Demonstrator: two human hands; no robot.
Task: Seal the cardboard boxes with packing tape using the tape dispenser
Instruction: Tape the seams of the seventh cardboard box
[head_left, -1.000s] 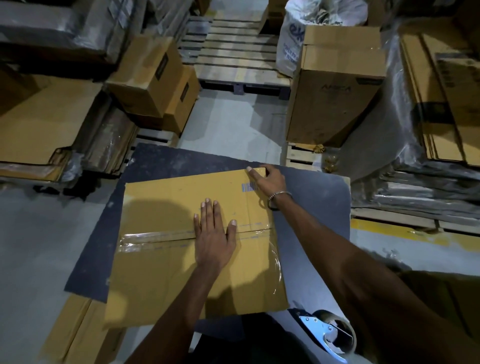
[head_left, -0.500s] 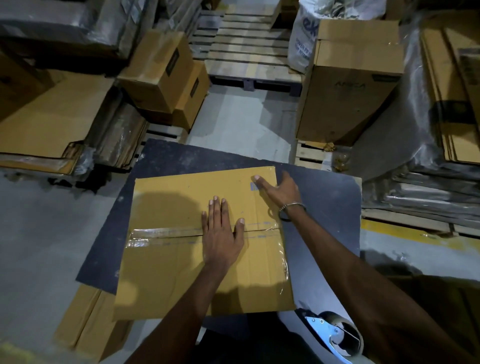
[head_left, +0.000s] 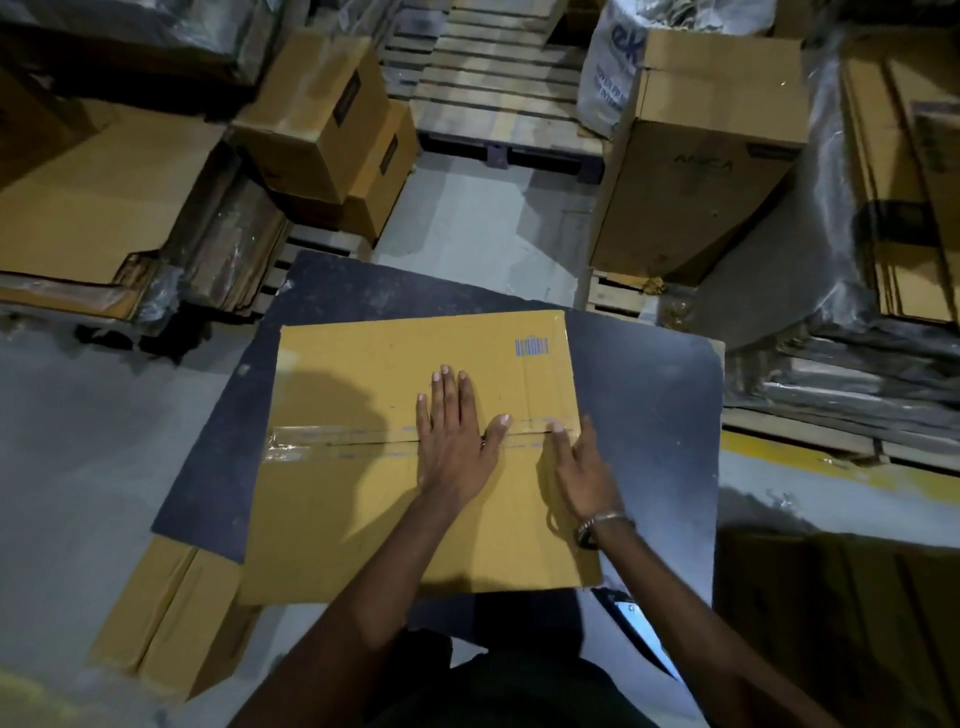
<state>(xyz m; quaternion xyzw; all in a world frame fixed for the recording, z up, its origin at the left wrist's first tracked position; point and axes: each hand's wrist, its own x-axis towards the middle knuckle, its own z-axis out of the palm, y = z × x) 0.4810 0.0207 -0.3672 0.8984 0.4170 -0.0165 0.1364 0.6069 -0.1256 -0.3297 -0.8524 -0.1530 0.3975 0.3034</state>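
While both flat hands, left hand (head_left: 451, 451) and right hand (head_left: 583, 470), press the taped box (head_left: 363, 509), stacked cartons (head_left: 322, 119) crowd behind

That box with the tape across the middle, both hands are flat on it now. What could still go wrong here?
The clear tape looks wrinkled at its left end, so it may lift there, and the seam shows as a dark slit beneath it. The cardboard box overhangs the dark board at its near edge; pressing from the left hand and right hand could perhaps tip or slide it. The tape dispenser lies by the right forearm and might get knocked.
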